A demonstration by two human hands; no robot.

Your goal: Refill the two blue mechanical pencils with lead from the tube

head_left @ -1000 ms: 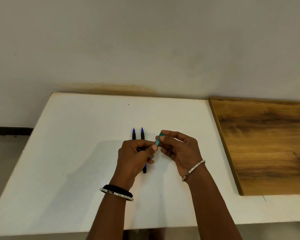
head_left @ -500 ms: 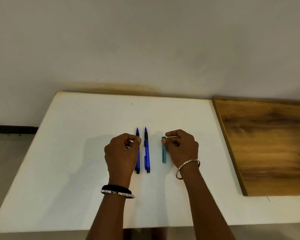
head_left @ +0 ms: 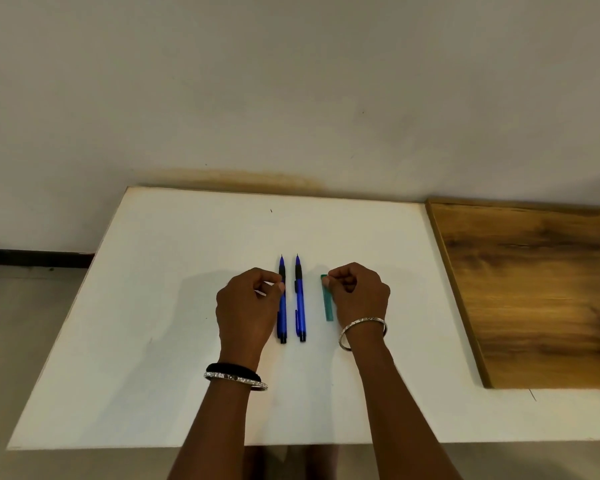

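Blue pencils (head_left: 300, 306) well inside table (head_left: 153, 306) edges.

one head-worn view looks forward and down, close over the white table (head_left: 160, 341); edges look bent, perhaps wide-angle.

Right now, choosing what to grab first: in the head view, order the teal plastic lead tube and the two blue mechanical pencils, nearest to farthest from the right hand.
1. the teal plastic lead tube, touching fingertips of the right hand.
2. the right blue mechanical pencil, further left.
3. the left blue mechanical pencil, farthest left, by the left hand.
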